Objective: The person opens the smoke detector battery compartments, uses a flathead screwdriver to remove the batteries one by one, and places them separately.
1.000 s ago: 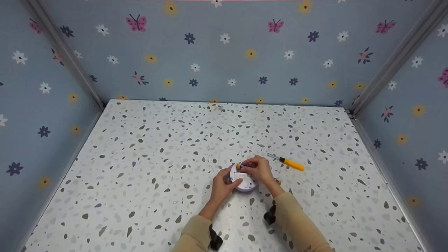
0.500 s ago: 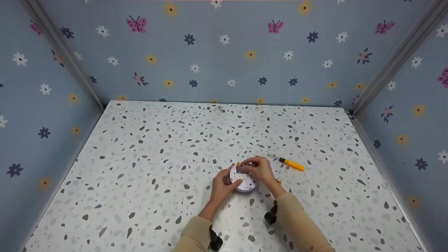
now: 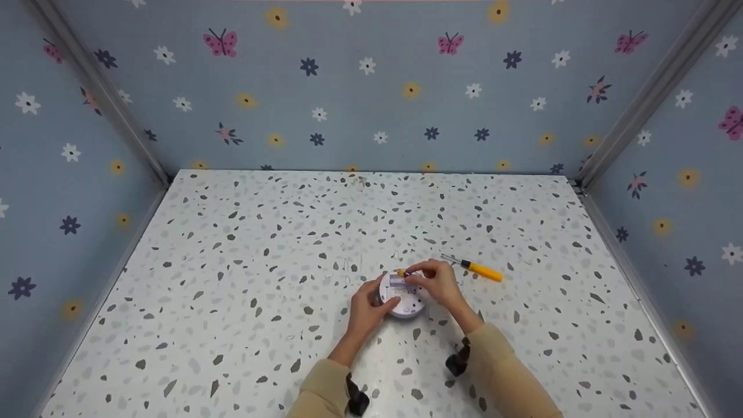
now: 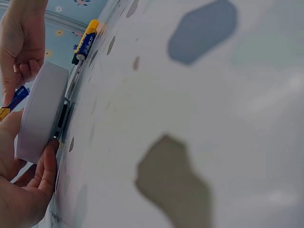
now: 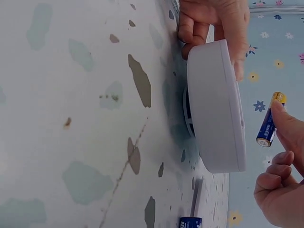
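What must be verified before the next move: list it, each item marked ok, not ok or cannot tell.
1. Left grip steadies the white device: ok, fingers and thumb hold its edge.
2. Right grip has the blue and yellow battery: ok, pinched.
3. That battery is seated in the device: not ok, a gap shows between them in the right wrist view.
4. Battery polarity matches the device's markings: cannot tell, markings too small to read.
5. Second battery is at hand: ok, on the table.
6. Screwdriver is set down: ok, on the table beyond the right grip.
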Tool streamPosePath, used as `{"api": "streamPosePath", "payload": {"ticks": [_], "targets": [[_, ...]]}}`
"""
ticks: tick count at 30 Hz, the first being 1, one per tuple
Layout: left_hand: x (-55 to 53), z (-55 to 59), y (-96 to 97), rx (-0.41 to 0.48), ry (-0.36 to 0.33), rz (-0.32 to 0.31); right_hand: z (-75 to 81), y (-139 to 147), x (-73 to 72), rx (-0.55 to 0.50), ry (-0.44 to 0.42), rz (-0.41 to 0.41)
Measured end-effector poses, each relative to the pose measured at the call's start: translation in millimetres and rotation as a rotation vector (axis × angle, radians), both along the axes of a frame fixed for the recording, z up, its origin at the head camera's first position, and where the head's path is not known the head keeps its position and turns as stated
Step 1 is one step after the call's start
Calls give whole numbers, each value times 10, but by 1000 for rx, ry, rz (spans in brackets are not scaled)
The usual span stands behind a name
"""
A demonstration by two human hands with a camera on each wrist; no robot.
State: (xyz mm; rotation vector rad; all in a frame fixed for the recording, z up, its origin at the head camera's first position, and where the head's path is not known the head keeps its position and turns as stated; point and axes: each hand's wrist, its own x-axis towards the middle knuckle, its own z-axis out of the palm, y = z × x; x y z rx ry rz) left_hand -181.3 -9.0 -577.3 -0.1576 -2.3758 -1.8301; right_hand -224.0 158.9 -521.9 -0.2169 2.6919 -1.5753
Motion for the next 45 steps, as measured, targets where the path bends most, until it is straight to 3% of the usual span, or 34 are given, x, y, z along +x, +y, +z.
{"api": "streamPosePath", "payload": {"ticks": [9, 25, 39, 45], "targets": [[7, 8, -1, 24, -5, -11, 48, 113, 131, 39, 4, 11], [2, 18, 7, 10, -21, 2, 37, 422, 365, 113, -71, 8], [-5, 5, 8, 47, -29, -5, -61, 678, 463, 131, -95, 33], [-8, 9, 7, 25, -44, 1, -126, 775, 463, 186, -98, 24]]}}
